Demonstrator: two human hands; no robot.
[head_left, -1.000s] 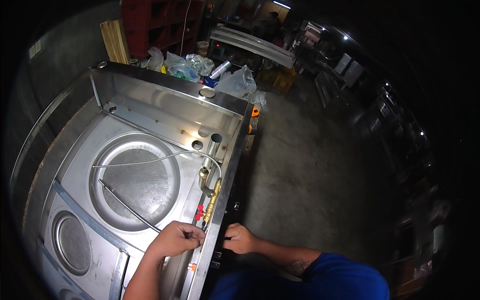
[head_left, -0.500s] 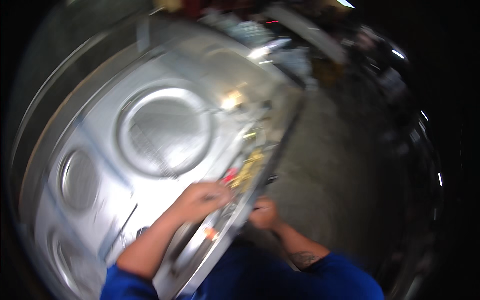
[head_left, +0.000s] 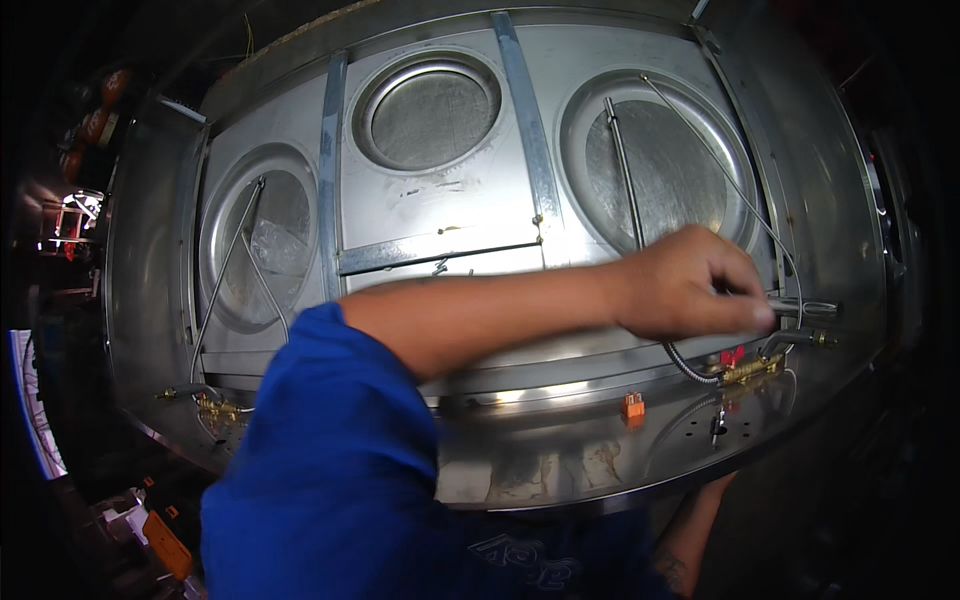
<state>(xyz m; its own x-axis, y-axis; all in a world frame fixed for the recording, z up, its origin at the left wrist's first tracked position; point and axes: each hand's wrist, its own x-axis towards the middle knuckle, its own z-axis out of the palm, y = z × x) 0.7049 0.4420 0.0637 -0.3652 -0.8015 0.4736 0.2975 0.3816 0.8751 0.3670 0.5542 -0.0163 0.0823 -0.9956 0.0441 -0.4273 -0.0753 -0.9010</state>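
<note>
A large stainless steel cooker body (head_left: 440, 200) with three round burner openings fills the view. My left arm, in a blue sleeve, crosses it from the lower left. My left hand (head_left: 690, 285) is closed with its fingertips pinched on the end of a metal tube (head_left: 805, 308) at the right side. Just below are a red knob (head_left: 732, 355), a brass valve (head_left: 748, 371) and a grey flexible hose (head_left: 685, 362). My right forearm (head_left: 690, 530) rises under the front edge at the lower right; its hand is hidden behind the panel.
An orange connector (head_left: 632, 405) sits on the front ledge. Another brass fitting (head_left: 215, 408) is at the left front corner. Thin rods cross the left opening (head_left: 262, 235) and right opening (head_left: 665, 165). An orange tool (head_left: 165, 545) lies in the dark lower left.
The view has swung and come much closer to the steel body. My left hand has moved along the front edge to the tube; my right hand has gone out of sight under the panel.
</note>
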